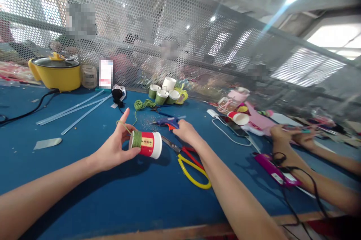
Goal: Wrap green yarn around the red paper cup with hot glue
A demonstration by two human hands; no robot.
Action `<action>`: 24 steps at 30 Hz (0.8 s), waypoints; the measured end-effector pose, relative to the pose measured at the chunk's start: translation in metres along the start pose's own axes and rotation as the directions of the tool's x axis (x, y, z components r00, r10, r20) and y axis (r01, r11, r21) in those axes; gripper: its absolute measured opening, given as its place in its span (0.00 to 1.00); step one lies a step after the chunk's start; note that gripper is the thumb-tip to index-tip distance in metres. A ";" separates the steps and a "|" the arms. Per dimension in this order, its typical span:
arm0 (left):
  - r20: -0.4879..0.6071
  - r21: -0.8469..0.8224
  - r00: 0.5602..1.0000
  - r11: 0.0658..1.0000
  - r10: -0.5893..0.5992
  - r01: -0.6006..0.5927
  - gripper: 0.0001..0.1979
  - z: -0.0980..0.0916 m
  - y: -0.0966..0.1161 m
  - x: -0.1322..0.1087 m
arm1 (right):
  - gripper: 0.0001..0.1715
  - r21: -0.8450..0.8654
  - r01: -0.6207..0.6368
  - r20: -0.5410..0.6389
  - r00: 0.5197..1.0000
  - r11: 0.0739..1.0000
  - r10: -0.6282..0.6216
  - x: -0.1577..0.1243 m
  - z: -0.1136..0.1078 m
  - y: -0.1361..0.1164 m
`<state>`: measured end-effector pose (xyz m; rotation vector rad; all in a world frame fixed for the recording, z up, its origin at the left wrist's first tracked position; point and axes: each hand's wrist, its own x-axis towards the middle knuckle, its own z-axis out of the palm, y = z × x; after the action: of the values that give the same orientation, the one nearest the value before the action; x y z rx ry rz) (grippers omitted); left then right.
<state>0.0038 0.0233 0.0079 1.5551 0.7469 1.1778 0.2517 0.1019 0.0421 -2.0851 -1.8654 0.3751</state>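
Observation:
My left hand (pixel 117 146) grips a red paper cup (pixel 148 144) lying on its side; green cord is wound round its base end, and a loose strand loops over my raised forefinger. My right hand (pixel 184 132) reaches forward and closes on the handle of a blue glue gun (pixel 166 122) resting on the blue table (pixel 126 195). Scissors (pixel 191 165) with red and yellow handles lie just under my right forearm.
Clear glue sticks (pixel 76 110) lie at the left. A yellow pot (pixel 55 73) stands at the back left, green-wrapped cups (pixel 165 93) at the back middle beside a perforated metal screen. Another person's hands (pixel 284 135) work at the right among a phone, cables and pink items.

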 end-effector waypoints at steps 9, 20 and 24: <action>0.013 0.057 1.000 0.998 -0.023 0.022 0.53 -0.007 -0.004 0.004 | 0.11 0.465 0.177 0.018 0.978 0.867 -0.210 -0.054 -0.027 -0.029; 0.054 0.048 0.997 0.997 -0.063 0.061 0.50 -0.016 -0.001 0.008 | 0.11 0.417 0.230 0.085 0.953 0.879 -0.289 -0.092 -0.036 -0.034; 0.036 0.051 0.997 0.997 -0.065 0.064 0.50 -0.017 -0.004 0.008 | 0.12 0.290 0.349 0.090 0.917 0.891 -0.389 -0.093 -0.037 -0.031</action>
<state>-0.0088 0.0376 0.0073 1.5787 0.8017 1.0874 0.2279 0.0101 0.0866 -1.5183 -2.1057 0.6564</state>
